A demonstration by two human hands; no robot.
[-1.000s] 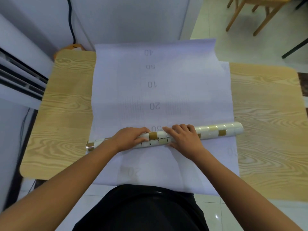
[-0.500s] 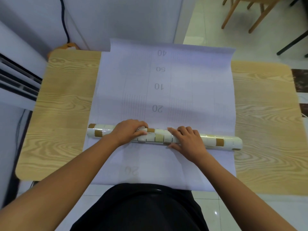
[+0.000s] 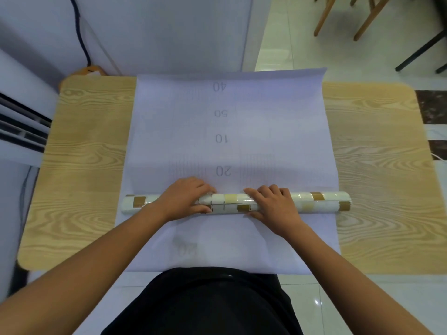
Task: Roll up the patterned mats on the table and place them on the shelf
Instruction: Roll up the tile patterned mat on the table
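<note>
- The left hand [image 3: 186,198] lay palm down over the roll [image 3: 229,203], left of its middle. The forearm reached in from the lower left of the view.
- The left fingers [image 3: 200,187] were curled over the far side of the roll and the thumb pressed the near side, so the hand gripped the roll.
- The right hand [image 3: 273,206] lay over the roll just right of its middle, with its forearm entering from the lower right.
- The right fingers [image 3: 266,191] were curled over the top of the roll and the thumb lay against its near side. This hand also gripped the roll.
- The two hands were apart, with a short stretch of roll exposed between them.
- The roll was the wound portion of the patterned mat [image 3: 266,122]. It lay crosswise on the table [image 3: 84,165], nearer the person's edge than the far edge, resting on the mat's own flat sheet.
- The outer face of the roll showed white, cream and brown squares with dark grid lines.
- The flat portion showed a pale backing with a faint grid. It ran from the roll slightly past the far table edge, and a second portion ran from the roll to the near edge.
- Printed numerals, upside down to the viewer, ran along the centre line. From far to near they read "40", "50", "10", "20".
- One further mark near the near edge was too blurred to read.
- The light wood-grain tabletop showed on both sides of the mat.
- A black cable [image 3: 79,32] hung at the wall beyond the table, and wooden chair legs [image 3: 326,15] stood at the upper right.
</note>
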